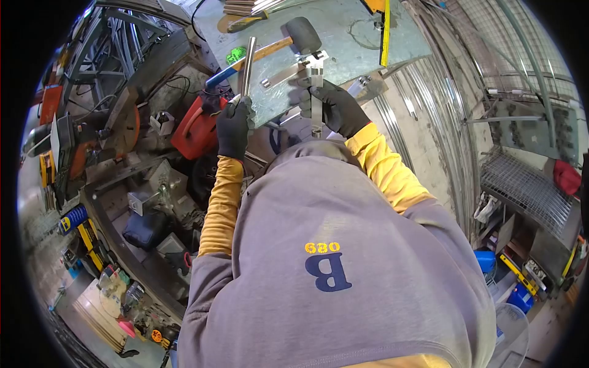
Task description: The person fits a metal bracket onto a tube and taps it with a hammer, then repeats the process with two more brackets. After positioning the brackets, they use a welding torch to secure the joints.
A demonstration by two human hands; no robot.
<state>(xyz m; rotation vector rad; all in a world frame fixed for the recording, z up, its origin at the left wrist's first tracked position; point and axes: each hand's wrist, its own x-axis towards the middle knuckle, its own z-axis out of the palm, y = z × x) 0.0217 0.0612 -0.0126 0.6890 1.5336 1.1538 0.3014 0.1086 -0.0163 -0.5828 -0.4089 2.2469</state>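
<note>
My left hand [233,126], in a black glove, grips the lower end of a metal rod [248,61] that stands up over the edge of a galvanised metal sheet table [350,37]. My right hand [336,105], also black-gloved, holds a short metal bar with a bracket [315,72] at the table's near edge. A rubber mallet [294,38] with a wooden and blue handle lies on the sheet between the two hands. A flat metal strip [283,76] lies beside it. My grey shirt fills the lower view.
A yellow level [386,30] lies on the table at the right. A red tool [195,132] and a chop saw [116,132] sit at the left among clutter. Corrugated metal wall [423,110] and wire racks [527,190] stand right.
</note>
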